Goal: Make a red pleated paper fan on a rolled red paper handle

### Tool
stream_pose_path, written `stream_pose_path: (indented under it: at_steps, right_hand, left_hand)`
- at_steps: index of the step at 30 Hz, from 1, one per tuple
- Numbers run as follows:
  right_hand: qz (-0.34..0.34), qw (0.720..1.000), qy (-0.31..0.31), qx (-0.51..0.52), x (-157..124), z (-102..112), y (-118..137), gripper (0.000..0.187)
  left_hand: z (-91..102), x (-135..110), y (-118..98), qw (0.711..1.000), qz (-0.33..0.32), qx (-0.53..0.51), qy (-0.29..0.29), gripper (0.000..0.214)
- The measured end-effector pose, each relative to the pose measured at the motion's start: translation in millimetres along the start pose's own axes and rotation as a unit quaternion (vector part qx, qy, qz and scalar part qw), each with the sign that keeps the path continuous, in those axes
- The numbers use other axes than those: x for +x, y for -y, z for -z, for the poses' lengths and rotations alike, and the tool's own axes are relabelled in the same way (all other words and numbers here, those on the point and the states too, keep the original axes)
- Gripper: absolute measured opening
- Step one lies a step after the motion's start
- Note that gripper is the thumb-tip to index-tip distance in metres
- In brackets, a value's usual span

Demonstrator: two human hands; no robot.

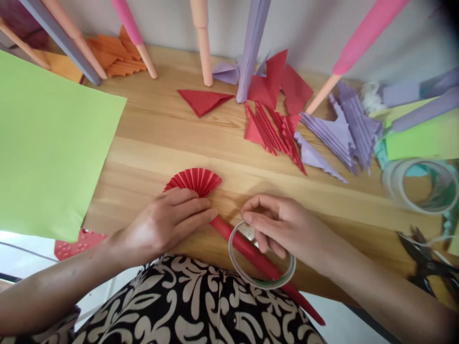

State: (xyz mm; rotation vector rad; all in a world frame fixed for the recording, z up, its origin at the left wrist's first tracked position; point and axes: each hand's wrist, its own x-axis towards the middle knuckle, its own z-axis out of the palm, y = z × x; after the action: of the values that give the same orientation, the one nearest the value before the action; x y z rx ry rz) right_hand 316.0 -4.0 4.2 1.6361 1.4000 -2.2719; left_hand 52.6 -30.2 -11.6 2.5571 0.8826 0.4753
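Now, our L hand point(172, 220) has its fingers closed on the base of the fan point(194, 180) over the counter point(150, 134), w/ the stick point(258, 260) slanting down-R. Our R hand point(281, 222) holds the tape point(263, 284) by the stick, thumb & index pinched tog.; can't tell if they've its free end.

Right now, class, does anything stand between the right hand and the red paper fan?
Nothing visible stands between the right hand and the right edge of the red fan. The left hand covers its lower part. The tape roll is nearer the person, outside that gap.
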Motion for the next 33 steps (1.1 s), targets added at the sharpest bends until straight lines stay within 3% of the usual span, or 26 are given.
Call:
stream_pose_path:
  at_steps: [18, 33]
  right_hand:
    - [0.020, 0.995, 0.026, -0.097, 10.5, -13.6, 21.7, 0.018]
    - [0.061, 0.993, 0.014, -0.105, 10.5, -13.4, 15.0, 0.019]
  left_hand:
    - [1.2, -7.8, -0.7, 0.999, 0.020, -0.032, -0.002, 0.035]
    - [11.7, 24.2, -9.5, 0.996, 0.048, -0.023, 0.067, 0.020]
